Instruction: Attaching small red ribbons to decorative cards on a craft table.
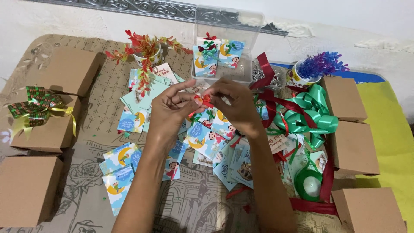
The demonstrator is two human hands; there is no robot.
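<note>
Red ribbon, a small glossy bow [204, 100], sits pinched between both hands above the middle of the patterned beige table [95, 125]. The left hand [169, 113] has thumb and forefinger closed on the bow's left side, the other fingers loosely curled; the right hand [236, 108] nips its right side with fingertips drawn together.

Under the hands lies a scatter of small blue and white printed cards [202, 140], spreading toward the near left edge, where 2 more blue cards [120, 170] lie apart. Behind the hands, toward the far edge, stands a clear plastic box with its lid raised [224, 47], holding cards topped with small bows. Left of it is a white cup of red and green artificial leaves [146, 49]; right of it, a patterned cup of purple artificial sprigs [312, 69].

A tangle of green curling ribbon [312, 112] and dark red ribbon strips [269, 92] lies just right of the hands, with a green ribbon spool [308, 184] nearer the front.

Plain brown cardboard boxes line both side edges: 3 on the left, 3 on the right. The middle left box [49, 129] carries a green plaid bow with gold tails [36, 108].
</note>
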